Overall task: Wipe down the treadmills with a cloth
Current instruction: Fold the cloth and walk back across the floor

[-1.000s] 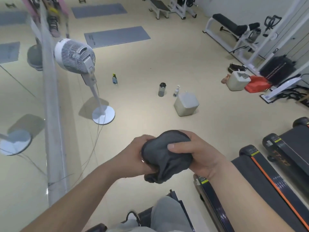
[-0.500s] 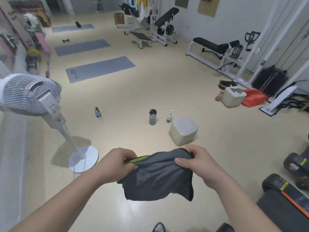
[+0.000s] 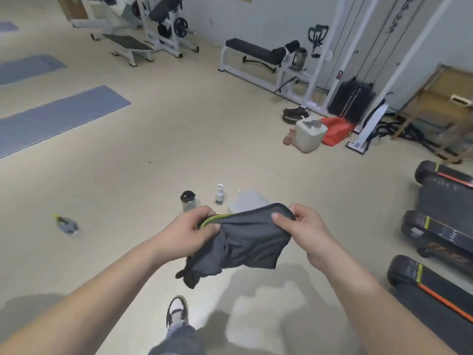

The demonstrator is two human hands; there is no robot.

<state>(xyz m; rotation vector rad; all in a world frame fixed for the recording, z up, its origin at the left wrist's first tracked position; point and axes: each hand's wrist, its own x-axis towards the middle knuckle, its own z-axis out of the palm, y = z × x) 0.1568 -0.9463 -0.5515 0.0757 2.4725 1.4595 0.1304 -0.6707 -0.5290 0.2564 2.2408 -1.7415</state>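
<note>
A dark grey cloth [image 3: 245, 242] with a lime-green edge hangs in the air in front of me, held by its top hem. My left hand [image 3: 189, 231] grips the left end of the hem where the green trim shows. My right hand [image 3: 304, 229] pinches the right corner between thumb and fingers. The rest of the cloth droops below both hands. Black treadmills with orange and yellow stripes lie at the right: one at the lower right [image 3: 432, 295], another above it [image 3: 440, 231], and a third farther back [image 3: 445, 180].
On the floor ahead stand a dark-capped bottle [image 3: 188, 201], a small white spray bottle [image 3: 219, 194] and a pale cube [image 3: 247, 201] partly behind the cloth. A small bottle [image 3: 67, 224] lies at left. Yoga mats [image 3: 58, 119], weight benches [image 3: 256, 55], a jerry can [image 3: 308, 134] and my shoe [image 3: 177, 312] are around.
The bunched cloth has been pulled open between my hands and now hangs spread. My view has swung to the right, away from the standing fan, bringing more treadmills into sight.
</note>
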